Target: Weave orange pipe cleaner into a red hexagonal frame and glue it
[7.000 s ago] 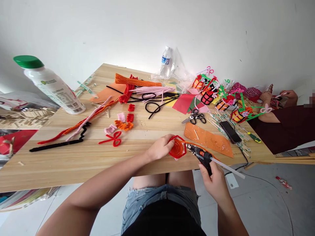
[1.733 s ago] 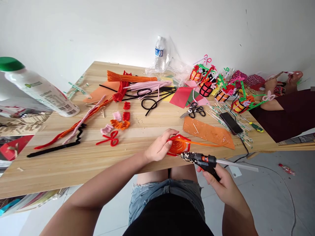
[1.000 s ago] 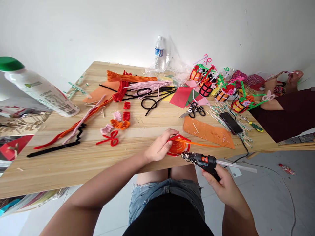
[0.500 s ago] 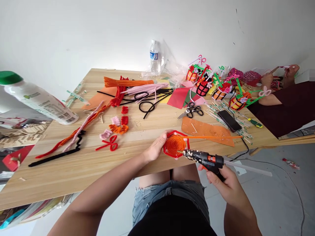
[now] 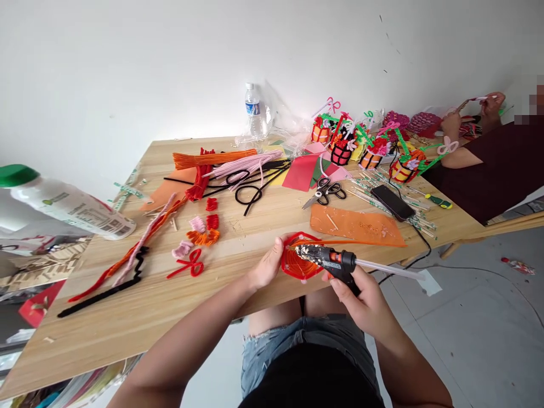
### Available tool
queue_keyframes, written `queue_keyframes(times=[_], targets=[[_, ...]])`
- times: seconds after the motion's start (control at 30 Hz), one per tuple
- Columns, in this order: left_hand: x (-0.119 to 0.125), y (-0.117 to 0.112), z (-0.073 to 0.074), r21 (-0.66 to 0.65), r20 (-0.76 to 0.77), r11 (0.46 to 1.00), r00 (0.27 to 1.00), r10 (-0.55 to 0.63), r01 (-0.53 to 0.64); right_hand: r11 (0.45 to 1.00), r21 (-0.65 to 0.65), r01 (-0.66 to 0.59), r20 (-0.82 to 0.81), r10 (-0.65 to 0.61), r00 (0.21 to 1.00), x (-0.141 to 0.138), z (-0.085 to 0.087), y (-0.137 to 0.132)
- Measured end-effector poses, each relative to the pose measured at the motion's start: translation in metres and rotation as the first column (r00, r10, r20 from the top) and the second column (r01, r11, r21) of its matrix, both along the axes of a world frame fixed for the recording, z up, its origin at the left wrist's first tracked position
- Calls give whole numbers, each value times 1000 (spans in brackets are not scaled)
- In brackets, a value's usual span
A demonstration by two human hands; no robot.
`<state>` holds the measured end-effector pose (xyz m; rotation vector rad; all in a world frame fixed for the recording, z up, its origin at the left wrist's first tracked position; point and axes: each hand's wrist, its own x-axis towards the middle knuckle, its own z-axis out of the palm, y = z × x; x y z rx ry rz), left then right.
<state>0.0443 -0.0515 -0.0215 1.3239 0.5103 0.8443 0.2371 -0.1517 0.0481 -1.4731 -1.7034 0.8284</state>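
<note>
My left hand (image 5: 268,265) grips the left edge of a red-rimmed, many-sided piece (image 5: 302,273) with an orange pipe-cleaner spiral inside. An orange pipe cleaner (image 5: 365,243) runs off to the right from it. My right hand (image 5: 359,297) is wrapped round a black hot glue gun (image 5: 327,258), a clear glue stick (image 5: 389,268) poking out of its back. The gun's nozzle is over the upper left of the spiral and hides part of it; whether it touches, I cannot tell. A red pipe-cleaner bow (image 5: 193,264) lies left of my left hand.
Scissors (image 5: 325,192), a phone (image 5: 393,203) and an orange felt sheet (image 5: 357,225) lie beyond the glue gun. Small flower baskets (image 5: 340,152) stand at the back right, near another person's hands (image 5: 493,107). A white bottle (image 5: 72,207) leans at the left.
My right hand has moved the glue gun left across the spiral, its nozzle going from the lower right to the upper left. The camera view has shifted slightly.
</note>
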Motion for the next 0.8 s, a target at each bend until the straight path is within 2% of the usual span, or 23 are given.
queue_keyframes(times=[0.1, 0.27, 0.47, 0.8], targets=[[0, 0, 0, -94, 19, 995, 1000, -19, 21, 1000, -2, -3, 3, 3, 1000, 0, 0, 1], [-1, -1, -6, -134, 48, 991, 999, 10, -4, 1000, 22, 14, 21, -15, 1000, 0, 0, 1], [-3, -2, -7, -202, 96, 978, 995, -32, 51, 998, 50, 24, 48, -26, 998, 1, -6, 3], [-2, -1, -5, -228, 64, 973, 997, 42, -26, 999, 34, 29, 56, -31, 998, 2, -11, 2]])
